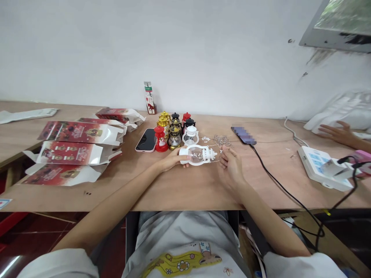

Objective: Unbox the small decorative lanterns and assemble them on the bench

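White lantern (198,154) lies on its side on table (185,189), mid-width, well back from near edge. Left hand (173,159) grips its base, fingers curled round it. Right hand (231,164) just beside lantern top, fingers loosely bent together; cannot tell whether they pinch anything. Just behind: lantern cluster (174,129), dark phone (146,139), metal hook pile (222,139). Bare wood between hands and near edge. Flat boxes (75,152) fill left side; black cable (278,185) crosses right side toward edge; co-worker's hand (336,133) far right
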The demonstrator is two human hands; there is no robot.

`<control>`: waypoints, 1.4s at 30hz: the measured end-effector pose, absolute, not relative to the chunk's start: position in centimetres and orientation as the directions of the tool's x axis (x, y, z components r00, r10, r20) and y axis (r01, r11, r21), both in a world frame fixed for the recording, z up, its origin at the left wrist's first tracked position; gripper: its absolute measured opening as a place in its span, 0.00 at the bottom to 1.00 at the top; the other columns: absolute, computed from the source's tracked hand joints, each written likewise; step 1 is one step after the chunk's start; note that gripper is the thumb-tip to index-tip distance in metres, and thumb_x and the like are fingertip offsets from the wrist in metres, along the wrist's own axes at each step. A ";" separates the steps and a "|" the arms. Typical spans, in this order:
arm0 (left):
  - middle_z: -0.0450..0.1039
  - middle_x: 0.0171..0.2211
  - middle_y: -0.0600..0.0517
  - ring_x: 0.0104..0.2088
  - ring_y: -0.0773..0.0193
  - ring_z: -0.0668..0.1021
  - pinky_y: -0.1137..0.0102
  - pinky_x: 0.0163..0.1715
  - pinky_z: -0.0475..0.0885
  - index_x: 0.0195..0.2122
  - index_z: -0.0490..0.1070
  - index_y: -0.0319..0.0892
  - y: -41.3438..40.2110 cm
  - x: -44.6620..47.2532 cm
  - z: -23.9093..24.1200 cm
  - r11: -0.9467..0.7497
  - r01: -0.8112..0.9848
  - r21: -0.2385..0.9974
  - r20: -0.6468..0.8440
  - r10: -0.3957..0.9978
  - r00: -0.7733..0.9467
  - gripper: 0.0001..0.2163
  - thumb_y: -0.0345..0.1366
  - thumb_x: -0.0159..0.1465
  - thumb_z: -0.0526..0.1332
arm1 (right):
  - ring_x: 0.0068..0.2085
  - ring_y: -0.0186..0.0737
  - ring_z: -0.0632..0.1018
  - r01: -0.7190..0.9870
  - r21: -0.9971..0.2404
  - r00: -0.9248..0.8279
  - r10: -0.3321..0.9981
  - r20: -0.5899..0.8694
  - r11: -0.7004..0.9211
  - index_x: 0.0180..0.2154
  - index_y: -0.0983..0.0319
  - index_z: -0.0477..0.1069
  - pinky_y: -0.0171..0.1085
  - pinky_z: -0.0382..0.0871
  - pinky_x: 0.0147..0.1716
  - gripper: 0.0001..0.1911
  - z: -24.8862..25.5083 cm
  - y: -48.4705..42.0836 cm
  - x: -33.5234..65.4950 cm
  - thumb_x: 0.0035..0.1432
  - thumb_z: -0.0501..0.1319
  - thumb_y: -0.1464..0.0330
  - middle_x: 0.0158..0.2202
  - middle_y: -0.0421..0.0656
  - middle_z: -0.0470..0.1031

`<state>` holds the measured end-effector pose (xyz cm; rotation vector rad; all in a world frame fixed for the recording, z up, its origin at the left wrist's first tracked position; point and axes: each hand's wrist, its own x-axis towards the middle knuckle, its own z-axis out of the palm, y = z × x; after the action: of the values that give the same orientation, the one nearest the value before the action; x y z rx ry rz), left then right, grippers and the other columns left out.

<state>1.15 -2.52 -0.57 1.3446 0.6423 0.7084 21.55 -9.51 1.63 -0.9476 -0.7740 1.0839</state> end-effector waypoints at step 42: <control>0.68 0.22 0.58 0.21 0.72 0.68 0.75 0.22 0.62 0.39 0.64 0.38 -3.3 1.2 0.2 -0.059 0.070 0.996 -0.006 0.722 0.691 0.25 0.49 0.47 0.70 | 0.35 0.39 0.71 0.435 -0.897 -0.032 0.997 0.074 0.081 0.38 0.59 0.61 0.35 0.61 0.32 0.27 0.9 -10.4 20.7 0.43 0.65 0.49 0.34 0.39 0.70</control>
<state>1.23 -3.32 0.18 1.5602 0.6713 0.6038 20.71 -10.37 0.91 -1.4610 -1.5804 0.9111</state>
